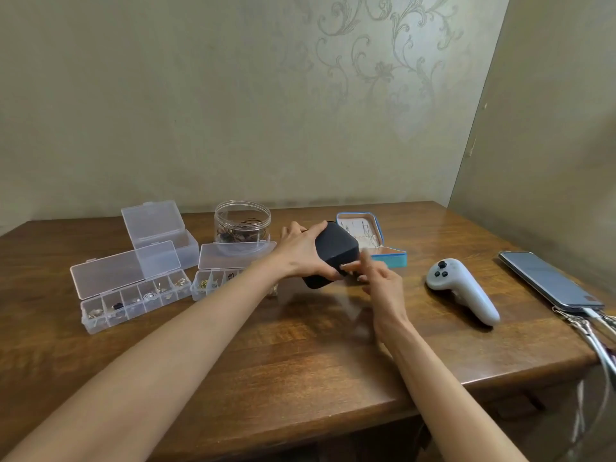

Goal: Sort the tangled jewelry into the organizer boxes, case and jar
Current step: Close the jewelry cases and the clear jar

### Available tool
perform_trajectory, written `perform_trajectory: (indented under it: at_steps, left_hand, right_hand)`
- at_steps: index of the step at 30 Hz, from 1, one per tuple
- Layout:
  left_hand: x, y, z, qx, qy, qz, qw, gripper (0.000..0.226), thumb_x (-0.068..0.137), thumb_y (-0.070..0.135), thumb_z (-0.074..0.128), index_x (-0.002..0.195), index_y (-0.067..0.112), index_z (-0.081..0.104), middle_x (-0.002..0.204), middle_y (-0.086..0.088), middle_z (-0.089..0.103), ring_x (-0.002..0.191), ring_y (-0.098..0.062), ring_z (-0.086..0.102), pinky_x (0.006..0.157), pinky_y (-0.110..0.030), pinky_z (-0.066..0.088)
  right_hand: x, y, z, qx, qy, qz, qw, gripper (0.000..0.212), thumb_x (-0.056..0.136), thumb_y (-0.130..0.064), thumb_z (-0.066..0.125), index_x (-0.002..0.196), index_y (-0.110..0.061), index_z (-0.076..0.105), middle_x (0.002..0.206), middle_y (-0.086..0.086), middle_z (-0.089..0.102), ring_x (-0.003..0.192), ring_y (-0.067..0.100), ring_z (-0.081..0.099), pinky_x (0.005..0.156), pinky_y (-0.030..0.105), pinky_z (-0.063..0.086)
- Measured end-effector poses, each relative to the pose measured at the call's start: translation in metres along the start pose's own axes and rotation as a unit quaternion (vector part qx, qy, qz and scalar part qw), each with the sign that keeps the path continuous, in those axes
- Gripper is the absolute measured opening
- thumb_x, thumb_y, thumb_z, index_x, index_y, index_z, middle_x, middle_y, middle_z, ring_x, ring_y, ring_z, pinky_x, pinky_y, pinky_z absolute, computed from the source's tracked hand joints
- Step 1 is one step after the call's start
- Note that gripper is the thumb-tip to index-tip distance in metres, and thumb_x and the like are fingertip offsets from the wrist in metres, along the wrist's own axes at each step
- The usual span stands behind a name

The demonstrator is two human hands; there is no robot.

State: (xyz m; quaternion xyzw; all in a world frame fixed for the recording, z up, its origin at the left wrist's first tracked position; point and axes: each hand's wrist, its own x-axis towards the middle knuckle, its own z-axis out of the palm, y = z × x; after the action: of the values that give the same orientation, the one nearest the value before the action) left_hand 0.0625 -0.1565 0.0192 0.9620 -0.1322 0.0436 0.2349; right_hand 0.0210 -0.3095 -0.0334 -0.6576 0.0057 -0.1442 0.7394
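Place: a room in a home
Walls: wallpaper (383, 61) with pale floral scrolls behind the left hand (300, 251), meeting in a corner beyond the right hand (381, 283)
Bench: dark varnished wood bench (300, 355), set against that wall
Personal things: a phone (546, 281) on a cable (595, 314) and a white game controller (463, 288), right of the right hand
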Motion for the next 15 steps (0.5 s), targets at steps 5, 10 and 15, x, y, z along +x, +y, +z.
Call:
perform_trajectory:
  at_steps: [5,10,15]
  left_hand:
    - [-0.009,0.003,-0.013,0.066,-0.052,0.113,0.990,0.109,0.062,0.045,0.083,0.149,0.029,0.019,0.134,-0.005,0.031,0.127,-0.021,0.025,0.104,-0.029,0.025]
    - [-0.035,0.002,0.004,0.057,0.053,0.095,0.992,0.097,0.064,0.033,0.082,0.143,0.016,0.030,0.144,-0.010,0.023,0.134,-0.025,0.021,0.112,-0.038,0.026]
    - [-0.086,0.017,0.043,-0.052,0.286,0.000,0.957,0.046,0.077,0.042,0.070,0.100,0.017,0.039,0.102,0.002,0.045,0.090,-0.017,0.052,0.075,-0.035,0.049]
  right_hand:
    - [0.016,-0.009,-0.005,0.029,-0.051,0.070,0.996,0.048,0.082,-0.054,0.064,0.110,-0.017,0.054,0.106,0.006,0.065,0.093,0.020,0.066,0.075,0.040,0.057]
    - [0.019,-0.003,0.002,0.094,-0.137,0.144,0.976,0.044,0.083,-0.029,0.069,0.123,-0.019,0.054,0.117,0.013,0.062,0.097,0.025,0.065,0.070,0.047,0.057]
    - [0.025,0.009,0.004,0.143,-0.069,0.138,0.978,0.057,0.081,-0.028,0.072,0.131,-0.017,0.046,0.124,0.014,0.057,0.103,0.028,0.064,0.064,0.044,0.057]
